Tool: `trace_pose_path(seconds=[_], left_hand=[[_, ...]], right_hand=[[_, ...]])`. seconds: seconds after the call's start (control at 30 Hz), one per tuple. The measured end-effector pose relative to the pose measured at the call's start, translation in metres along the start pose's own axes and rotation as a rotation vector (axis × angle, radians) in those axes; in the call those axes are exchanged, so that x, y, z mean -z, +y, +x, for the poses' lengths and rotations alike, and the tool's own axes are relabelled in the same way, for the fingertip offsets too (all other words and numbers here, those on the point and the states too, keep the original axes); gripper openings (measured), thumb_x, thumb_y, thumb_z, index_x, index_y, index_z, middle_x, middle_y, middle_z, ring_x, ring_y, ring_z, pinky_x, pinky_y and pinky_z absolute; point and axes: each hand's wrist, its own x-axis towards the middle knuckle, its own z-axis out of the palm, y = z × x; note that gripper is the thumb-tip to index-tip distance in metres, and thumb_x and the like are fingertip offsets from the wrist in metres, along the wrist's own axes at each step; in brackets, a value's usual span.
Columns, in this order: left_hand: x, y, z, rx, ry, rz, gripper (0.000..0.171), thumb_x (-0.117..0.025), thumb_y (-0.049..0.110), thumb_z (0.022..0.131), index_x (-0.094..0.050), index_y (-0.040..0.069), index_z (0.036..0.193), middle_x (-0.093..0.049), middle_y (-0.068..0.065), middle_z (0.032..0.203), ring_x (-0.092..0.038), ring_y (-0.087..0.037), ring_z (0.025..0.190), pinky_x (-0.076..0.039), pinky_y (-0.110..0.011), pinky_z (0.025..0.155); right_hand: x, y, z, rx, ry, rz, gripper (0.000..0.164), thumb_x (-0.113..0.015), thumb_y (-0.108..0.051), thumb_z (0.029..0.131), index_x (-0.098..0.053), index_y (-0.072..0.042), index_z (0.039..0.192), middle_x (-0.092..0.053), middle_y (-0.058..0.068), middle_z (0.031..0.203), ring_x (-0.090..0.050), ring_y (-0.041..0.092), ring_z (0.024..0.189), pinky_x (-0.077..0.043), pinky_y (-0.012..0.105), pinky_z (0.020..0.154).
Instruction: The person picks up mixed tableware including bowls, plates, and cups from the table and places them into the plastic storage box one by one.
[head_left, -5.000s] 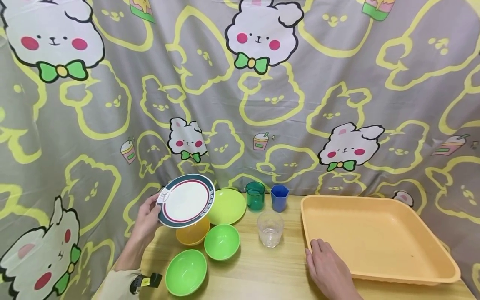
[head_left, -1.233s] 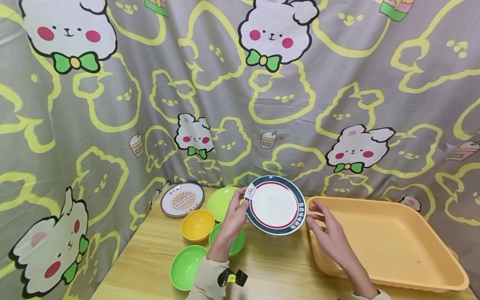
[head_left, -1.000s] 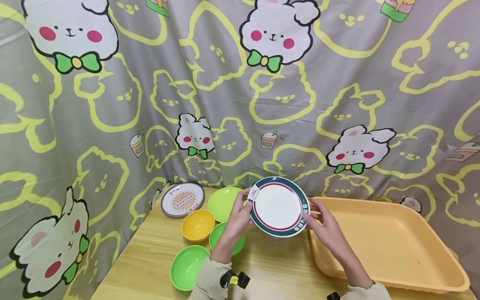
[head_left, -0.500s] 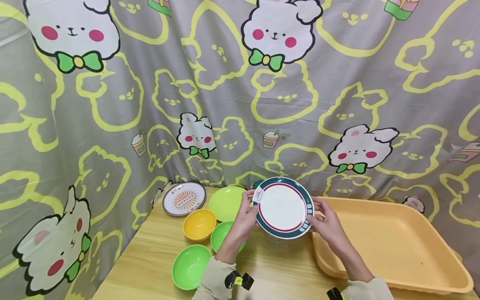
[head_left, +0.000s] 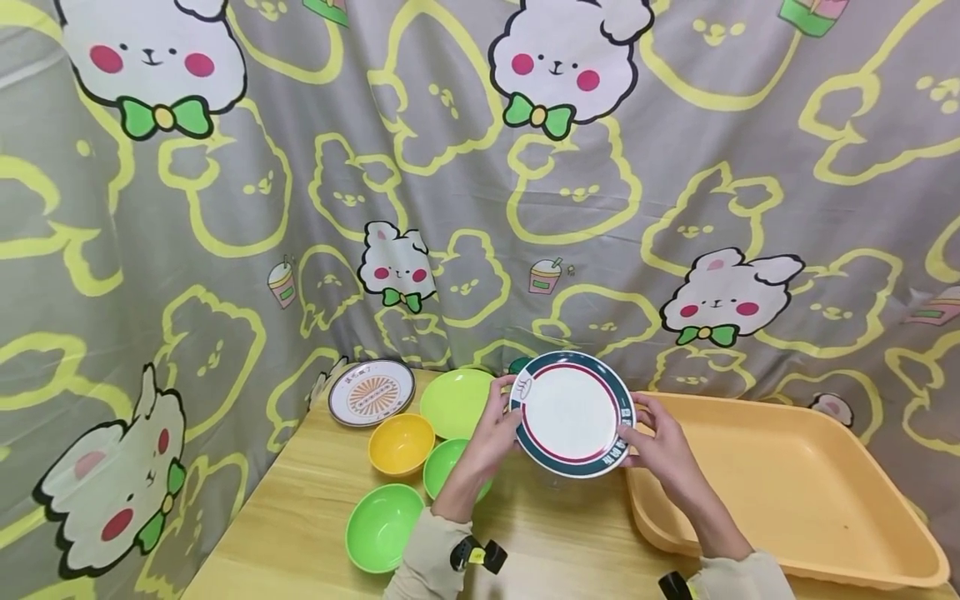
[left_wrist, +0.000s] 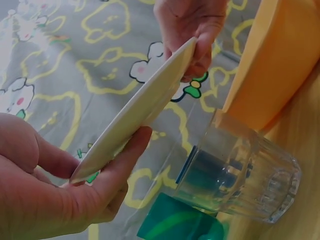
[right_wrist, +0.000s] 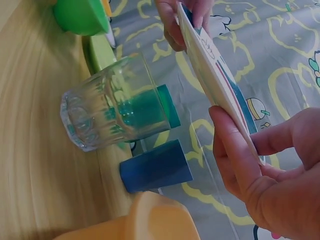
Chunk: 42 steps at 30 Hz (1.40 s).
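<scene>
gripping the white plate (head_left: 572,412) by opposite edges: left hand (head_left: 492,425), right hand (head_left: 663,437). plate is tilted, held above the bench (head_left: 292,508) near the clear tumbler (right_wrist: 105,112). its rim characters and the sunburst plate's (head_left: 372,393) lettering: too small to read.

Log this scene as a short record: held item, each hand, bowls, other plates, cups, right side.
Held item: white plate with dark green rim, above the table
Left hand: pinches its left edge
Right hand: pinches its right edge
Bowls: orange bowl, nearer green bowl, farther green bowl
Other plates: lime plate, sunburst plate
Cups: clear glass, green cup, blue cup
Right side: orange tray
</scene>
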Motion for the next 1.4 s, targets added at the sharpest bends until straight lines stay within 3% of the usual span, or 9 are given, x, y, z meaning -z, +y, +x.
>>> trace_pose_path(seconds=[0.2, 0.43, 0.7, 1.03, 1.4], left_hand=[[0.006, 0.004, -0.001, -0.017, -0.090, 0.017, 0.049, -0.039, 0.001, 0.107, -0.030, 0.010, 0.154, -0.048, -0.023, 0.134, -0.062, -0.027, 0.103, -0.062, -0.042, 0.079], [0.016, 0.013, -0.008, -0.058, -0.138, 0.161, 0.052, -0.044, 0.002, 0.107, -0.029, 0.004, 0.157, -0.047, -0.029, 0.138, -0.058, -0.038, 0.117, -0.053, -0.056, 0.101], [0.050, 0.023, -0.013, -0.101, -0.094, 0.307, 0.048, -0.045, 0.001, 0.107, -0.037, 0.006, 0.154, -0.053, -0.024, 0.134, -0.059, -0.031, 0.112, -0.050, -0.055, 0.101], [0.092, 0.035, -0.017, -0.093, 0.001, 0.401, 0.048, -0.048, 0.003, 0.107, -0.038, 0.004, 0.154, -0.049, -0.024, 0.143, -0.048, -0.045, 0.133, -0.045, -0.057, 0.108], [0.138, 0.052, -0.020, -0.134, 0.045, 0.583, 0.049, -0.047, 0.005, 0.108, -0.036, -0.001, 0.155, -0.040, -0.030, 0.153, -0.045, -0.050, 0.135, -0.042, -0.061, 0.110]], right_hand=[[0.008, -0.003, -0.001, 0.015, -0.018, 0.027, 0.059, -0.054, -0.003, 0.104, -0.025, 0.003, 0.156, -0.049, 0.037, 0.137, -0.070, 0.021, 0.080, -0.064, 0.038, 0.064], [0.024, -0.009, 0.001, 0.041, 0.020, -0.031, 0.057, -0.049, -0.002, 0.105, -0.024, 0.005, 0.156, -0.049, 0.040, 0.135, -0.070, 0.019, 0.076, -0.063, 0.043, 0.060], [0.041, -0.006, -0.004, 0.067, 0.058, -0.098, 0.056, -0.048, -0.003, 0.106, -0.025, 0.006, 0.156, -0.048, 0.042, 0.136, -0.070, 0.019, 0.073, -0.063, 0.044, 0.057], [0.066, -0.002, -0.013, 0.093, 0.093, -0.184, 0.055, -0.049, -0.006, 0.106, -0.028, 0.010, 0.154, -0.049, 0.042, 0.129, -0.068, 0.016, 0.070, -0.062, 0.042, 0.055], [0.094, -0.001, -0.018, 0.105, 0.116, -0.313, 0.054, -0.048, -0.010, 0.108, -0.029, 0.015, 0.152, -0.045, 0.044, 0.131, -0.067, 0.015, 0.065, -0.061, 0.042, 0.053]])
